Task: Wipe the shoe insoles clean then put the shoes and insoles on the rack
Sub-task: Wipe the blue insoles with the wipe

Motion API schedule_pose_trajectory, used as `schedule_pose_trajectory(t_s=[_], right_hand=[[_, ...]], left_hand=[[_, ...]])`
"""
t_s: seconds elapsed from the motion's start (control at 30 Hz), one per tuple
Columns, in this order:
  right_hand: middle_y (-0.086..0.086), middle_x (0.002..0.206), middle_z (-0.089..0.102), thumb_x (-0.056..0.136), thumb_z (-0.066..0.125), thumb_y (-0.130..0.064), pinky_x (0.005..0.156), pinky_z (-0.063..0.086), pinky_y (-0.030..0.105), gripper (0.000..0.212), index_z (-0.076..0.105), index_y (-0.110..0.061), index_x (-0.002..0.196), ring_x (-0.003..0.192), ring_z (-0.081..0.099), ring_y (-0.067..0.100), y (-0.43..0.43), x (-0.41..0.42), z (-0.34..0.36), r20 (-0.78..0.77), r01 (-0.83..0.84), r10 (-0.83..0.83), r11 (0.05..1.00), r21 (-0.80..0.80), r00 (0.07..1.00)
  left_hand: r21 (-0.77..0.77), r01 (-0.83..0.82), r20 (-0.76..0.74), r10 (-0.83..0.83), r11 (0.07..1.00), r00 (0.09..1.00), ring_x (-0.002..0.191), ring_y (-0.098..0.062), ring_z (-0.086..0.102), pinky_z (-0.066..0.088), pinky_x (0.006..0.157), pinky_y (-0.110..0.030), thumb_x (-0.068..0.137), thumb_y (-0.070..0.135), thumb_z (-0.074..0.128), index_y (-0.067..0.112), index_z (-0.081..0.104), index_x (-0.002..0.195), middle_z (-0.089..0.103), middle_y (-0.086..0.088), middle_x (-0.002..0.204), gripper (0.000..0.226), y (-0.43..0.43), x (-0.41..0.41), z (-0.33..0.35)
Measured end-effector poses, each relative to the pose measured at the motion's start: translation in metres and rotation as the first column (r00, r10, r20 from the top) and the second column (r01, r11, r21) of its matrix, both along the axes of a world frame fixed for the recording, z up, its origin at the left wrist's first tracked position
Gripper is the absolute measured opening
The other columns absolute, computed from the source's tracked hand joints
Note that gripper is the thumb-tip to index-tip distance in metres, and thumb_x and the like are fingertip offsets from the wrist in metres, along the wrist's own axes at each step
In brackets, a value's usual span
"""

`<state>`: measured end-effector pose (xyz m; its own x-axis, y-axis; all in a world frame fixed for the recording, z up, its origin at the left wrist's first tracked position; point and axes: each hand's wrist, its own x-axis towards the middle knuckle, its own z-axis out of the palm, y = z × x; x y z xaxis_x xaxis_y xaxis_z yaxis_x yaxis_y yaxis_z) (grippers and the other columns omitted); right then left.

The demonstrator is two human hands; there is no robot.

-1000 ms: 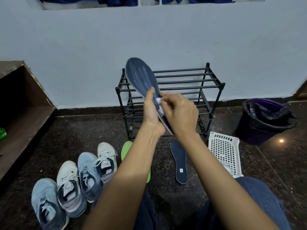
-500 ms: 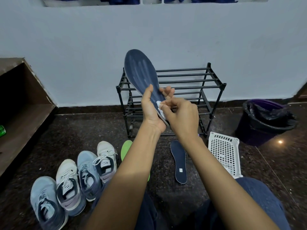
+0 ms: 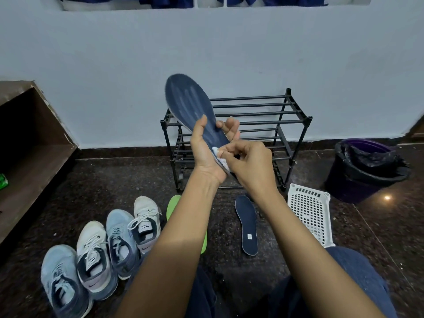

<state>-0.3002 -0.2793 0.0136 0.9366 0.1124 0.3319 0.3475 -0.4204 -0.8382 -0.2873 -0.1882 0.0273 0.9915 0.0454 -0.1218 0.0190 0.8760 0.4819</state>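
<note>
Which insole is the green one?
The green insole lying on the floor just right of the shoes. The held insole and other floor insole are navy.

We saw a navy insole (image 3: 190,106), pale-streaked, a white cloth (image 3: 216,150), a lime-green insole (image 3: 173,204), a black rack (image 3: 252,104), a white lattice basket (image 3: 309,210) and a dark speckled floor (image 3: 114,180).

Home entry/utility corner: black tube shoe rack (image 3: 263,113) against painted wall (image 3: 252,53), sneakers (image 3: 119,242) lined on dark stone floor (image 3: 114,180), bag-lined bin (image 3: 367,171), plastic basket (image 3: 309,214).
</note>
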Motion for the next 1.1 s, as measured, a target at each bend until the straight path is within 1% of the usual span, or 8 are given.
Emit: schedule_pose_trajectory(t_s=[0.17,0.27,0.4,0.47,0.6,0.77,0.97,1.1], right_hand=[[-0.002,0.084,0.073,0.083,0.065,-0.041,0.072,0.051,0.037,0.017,0.072,-0.027,0.091,0.084,0.066,0.023,0.006,0.009,0.001,0.077,0.214,-0.203,0.962,-0.173,0.976],[0.000,0.084,0.073,0.084,0.064,-0.039,0.071,0.051,0.037,0.017,0.071,-0.025,0.091,0.082,0.066,0.023,0.006,0.012,0.002,0.147,0.255,-0.230,0.949,-0.183,0.962],[-0.009,0.062,0.065,0.081,0.072,-0.027,0.058,0.042,0.022,0.007,0.075,-0.021,0.081,0.055,0.054,0.001,0.005,0.005,0.007,0.016,-0.041,0.041,0.998,0.039,0.999],[-0.005,0.063,0.067,0.081,0.073,-0.017,0.061,0.039,0.019,0.003,0.076,-0.017,0.081,0.056,0.049,0.000,0.003,0.001,0.007,-0.099,-0.176,0.192,0.974,0.144,0.976],[-0.003,0.070,0.071,0.080,0.068,-0.004,0.066,0.045,0.019,0.013,0.076,-0.015,0.080,0.063,0.057,0.003,0.002,0.001,0.003,-0.144,-0.161,0.198,0.959,0.234,0.970],[-0.009,0.068,0.069,0.079,0.070,-0.020,0.067,0.047,0.024,0.006,0.075,-0.023,0.081,0.061,0.057,0.002,0.005,0.003,0.001,-0.021,0.038,-0.038,0.999,0.018,0.999],[0.002,0.092,0.072,0.088,0.061,-0.034,0.071,0.046,0.036,0.016,0.071,-0.026,0.096,0.087,0.065,0.028,0.013,0.002,0.006,0.198,0.303,-0.256,0.916,-0.262,0.946],[-0.007,0.070,0.070,0.080,0.072,-0.025,0.069,0.050,0.028,0.006,0.076,-0.022,0.083,0.069,0.064,0.008,0.007,0.006,0.002,-0.012,0.025,-0.025,1.000,0.018,1.000]], left_hand=[[0.007,-0.012,-0.003,0.012,1.000,1.000,0.086,-0.016,0.063,0.055,0.073,-0.028,0.091,0.040,0.051,0.016,0.049,0.072,0.063,-0.002,0.082,0.031,-0.011,-0.001,-0.006],[0.002,-0.029,0.049,0.029,1.000,0.998,0.083,-0.017,0.062,0.055,0.072,-0.028,0.078,0.044,0.058,0.014,0.053,0.078,0.064,-0.003,0.082,0.031,-0.010,-0.004,-0.005],[-0.028,-0.029,0.073,0.031,0.999,0.997,0.090,-0.020,0.066,0.056,0.082,-0.032,0.073,0.046,0.060,0.012,0.056,0.075,0.064,-0.003,0.083,0.035,0.002,-0.004,0.002],[-0.013,-0.049,0.052,0.049,0.999,0.997,0.087,-0.019,0.066,0.051,0.093,-0.032,0.080,0.045,0.057,0.012,0.053,0.075,0.065,-0.005,0.082,0.034,0.005,-0.001,0.002],[-0.001,-0.072,0.064,0.072,0.997,0.995,0.078,-0.018,0.065,0.050,0.091,-0.030,0.087,0.041,0.052,0.011,0.049,0.071,0.064,-0.004,0.070,0.033,0.000,0.003,0.001],[-0.025,-0.042,0.024,0.042,0.999,0.999,0.081,-0.014,0.060,0.046,0.097,-0.027,0.092,0.039,0.050,0.014,0.048,0.067,0.055,-0.001,0.067,0.035,-0.009,0.000,-0.004],[0.060,-0.009,0.015,0.008,0.998,1.000,0.080,-0.015,0.058,0.046,0.081,-0.027,0.087,0.040,0.053,0.016,0.047,0.067,0.056,0.001,0.070,0.031,-0.012,-0.002,-0.008],[0.011,-0.024,0.006,0.024,1.000,1.000,0.081,-0.016,0.065,0.052,0.084,-0.029,0.090,0.046,0.049,0.014,0.047,0.070,0.060,0.001,0.065,0.038,-0.001,-0.001,-0.005]])
